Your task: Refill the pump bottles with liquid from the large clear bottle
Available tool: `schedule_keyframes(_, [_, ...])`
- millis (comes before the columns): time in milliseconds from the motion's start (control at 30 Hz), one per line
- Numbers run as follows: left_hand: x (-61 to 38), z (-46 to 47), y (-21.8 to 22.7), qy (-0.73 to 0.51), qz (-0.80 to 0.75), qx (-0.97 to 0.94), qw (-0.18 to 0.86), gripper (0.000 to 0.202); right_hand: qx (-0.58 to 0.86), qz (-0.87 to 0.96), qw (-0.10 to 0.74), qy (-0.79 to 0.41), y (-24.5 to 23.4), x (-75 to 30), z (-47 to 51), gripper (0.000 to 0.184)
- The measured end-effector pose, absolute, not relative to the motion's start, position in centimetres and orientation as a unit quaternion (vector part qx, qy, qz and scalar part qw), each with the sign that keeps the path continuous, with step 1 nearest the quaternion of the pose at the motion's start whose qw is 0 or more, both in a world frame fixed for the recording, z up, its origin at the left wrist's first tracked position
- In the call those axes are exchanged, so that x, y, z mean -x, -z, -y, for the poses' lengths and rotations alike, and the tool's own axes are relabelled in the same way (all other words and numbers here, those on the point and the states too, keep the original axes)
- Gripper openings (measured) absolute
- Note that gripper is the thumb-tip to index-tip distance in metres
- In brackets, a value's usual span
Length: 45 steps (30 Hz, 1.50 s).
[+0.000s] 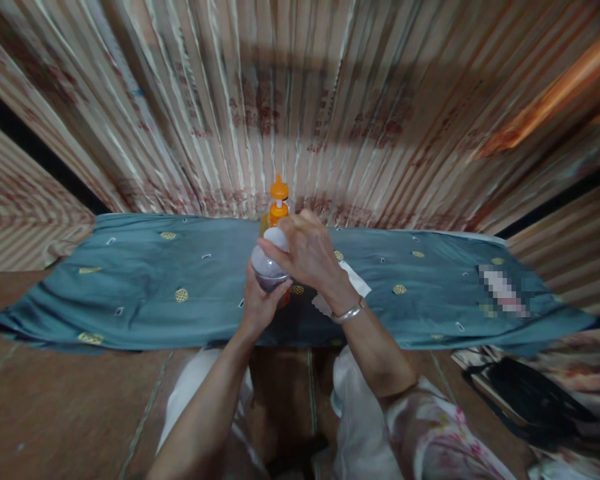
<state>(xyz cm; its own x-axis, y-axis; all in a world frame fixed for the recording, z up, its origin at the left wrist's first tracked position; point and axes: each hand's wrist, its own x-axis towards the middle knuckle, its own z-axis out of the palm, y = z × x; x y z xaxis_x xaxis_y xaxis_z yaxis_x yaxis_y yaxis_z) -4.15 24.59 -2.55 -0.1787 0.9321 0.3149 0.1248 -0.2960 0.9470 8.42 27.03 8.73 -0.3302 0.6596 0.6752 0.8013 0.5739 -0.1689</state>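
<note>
Greyish, white-topped round container (269,263) rests in our left hand (261,300), fingers wrapped around it; our right hand (310,250) has fingers pinching its top. Orange-capped bottles (279,212) stand just behind.

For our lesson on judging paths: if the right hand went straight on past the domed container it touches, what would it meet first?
Probably the nearer orange-topped bottle, just beyond the domed container; depth is unclear, so the right hand might pass above it.
</note>
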Motion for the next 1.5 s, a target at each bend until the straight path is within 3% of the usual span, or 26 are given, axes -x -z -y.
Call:
schedule_keyframes(200, [4.1, -24.8, 2.6, -0.592, -0.480, -0.549, 0.343, 0.083, 0.463, 0.807, 0.354, 0.096, -9.2, -8.7, -26.3, 0.044])
schedule_keyframes(400, [4.1, -24.7, 2.7, -0.598, -0.480, -0.543, 0.342, 0.083, 0.422, 0.825, 0.373, 0.049, -9.0, -8.6, -26.2, 0.036])
schedule_keyframes(567, [4.2, -24.7, 2.9, -0.596, -0.481, -0.540, 0.350, 0.085, 0.467, 0.776, 0.423, 0.030, -8.7, -8.3, -26.3, 0.055])
schedule_keyframes(667, [4.2, -24.7, 3.0, -0.595, -0.476, -0.541, 0.356, 0.085, 0.496, 0.749, 0.439, 0.028, -8.6, -8.1, -26.4, 0.057])
schedule_keyframes(900, [4.0, -24.7, 2.8, -0.601, -0.475, -0.536, 0.354, 0.086, 0.486, 0.777, 0.401, 0.015, -8.9, -8.2, -26.0, 0.047])
schedule_keyframes(1133, [4.0, -24.6, 2.6, -0.605, -0.470, -0.533, 0.360, 0.084, 0.506, 0.764, 0.399, 0.033, -8.4, -8.0, -26.1, 0.063])
schedule_keyframes(1367, [4.1, -24.6, 2.7, -0.601, -0.472, -0.535, 0.361, 0.083, 0.480, 0.774, 0.414, -0.003, -8.2, -8.0, -26.0, 0.046])
schedule_keyframes(1500, [4.1, -24.5, 2.6, -0.604, -0.463, -0.544, 0.354, 0.082, 0.469, 0.775, 0.423, -0.006, -8.3, -8.0, -26.1, 0.058])
